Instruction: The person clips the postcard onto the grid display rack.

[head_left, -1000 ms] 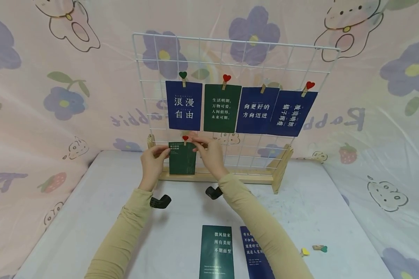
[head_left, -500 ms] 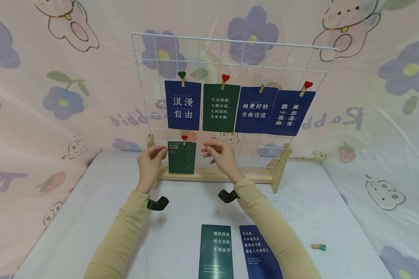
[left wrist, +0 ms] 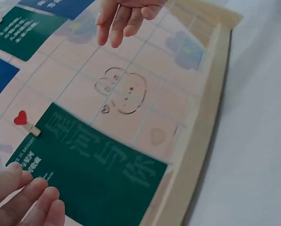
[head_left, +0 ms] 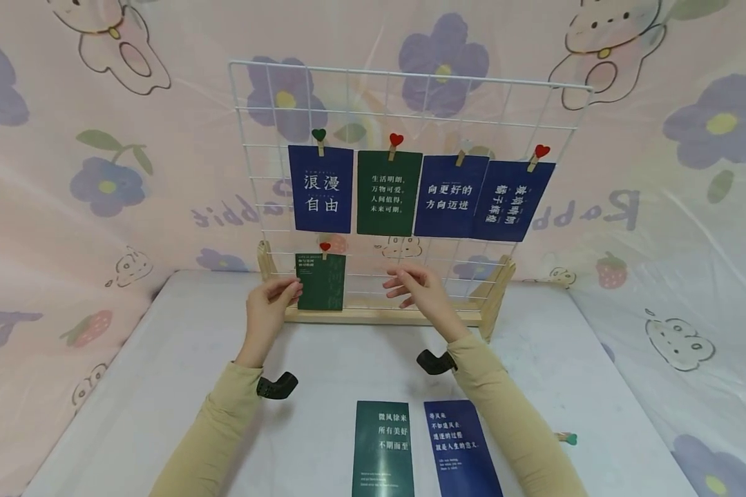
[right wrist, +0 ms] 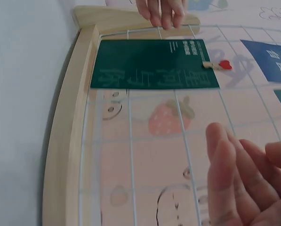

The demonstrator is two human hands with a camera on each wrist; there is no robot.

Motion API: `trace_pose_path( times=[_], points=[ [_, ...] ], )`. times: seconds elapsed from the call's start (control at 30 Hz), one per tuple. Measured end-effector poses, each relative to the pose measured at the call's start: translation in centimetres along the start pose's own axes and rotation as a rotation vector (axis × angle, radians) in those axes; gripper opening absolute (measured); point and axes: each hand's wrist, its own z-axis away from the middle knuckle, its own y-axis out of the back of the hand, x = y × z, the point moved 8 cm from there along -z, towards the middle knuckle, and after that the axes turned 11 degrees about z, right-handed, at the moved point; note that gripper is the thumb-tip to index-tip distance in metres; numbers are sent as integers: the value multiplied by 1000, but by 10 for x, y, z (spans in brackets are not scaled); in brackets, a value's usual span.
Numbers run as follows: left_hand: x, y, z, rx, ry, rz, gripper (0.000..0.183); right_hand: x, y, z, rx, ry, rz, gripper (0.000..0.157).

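A green card (head_left: 320,283) hangs from the lower part of a white wire grid (head_left: 373,276), clipped at its top by a wooden clothespin with a red heart (head_left: 325,247). My left hand (head_left: 267,310) is at the card's left edge, thumb and fingertips close together. In the right wrist view, a small gap shows between the left fingers (right wrist: 166,19) and that edge. To the right of the card, my right hand (head_left: 421,293) hovers before the grid with fingers loosely bent and nothing in them.
Above hang several clipped cards, among them a blue card (head_left: 320,190) and a green one (head_left: 389,193). On the white table lie a green card (head_left: 382,449), a blue card (head_left: 463,452) and a green-heart clothespin (head_left: 568,438). A wooden base (head_left: 385,316) supports the grid.
My right hand has let go near the red-heart clothespin and moved right and down. My left hand has slid slightly down and come off the card's edge. The yellow clothespin is now hidden behind my right sleeve.
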Motion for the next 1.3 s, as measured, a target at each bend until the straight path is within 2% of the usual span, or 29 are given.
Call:
trace_pose_path(
  times=[0.13,0.2,0.23,0.53,0.8,1.0,1.13,1.3],
  points=[
    [-10,-5,13,-42,71,16,25,11,14,14,-23,-45,16,37],
    [-22,-7,18,-67,103,22,26,16,22,21,-32,-63,32,38],
    [-29,-9,20,-79,121,25,27,17,26,25,-37,-66,42,39],
    [-56,-24,48,-192,313,77,31,31,59,63,-31,-98,93,39],
    [-66,-29,67,-293,435,67,36,49,81,98,-57,-128,184,40],
    [-75,-40,84,-439,523,56,43,59,103,125,-32,-199,227,42],
    [-79,-46,96,-514,552,67,43,63,117,143,-14,-219,242,42],
    [-86,-55,108,-576,584,84,42,71,132,163,5,-271,262,44]
  ],
)
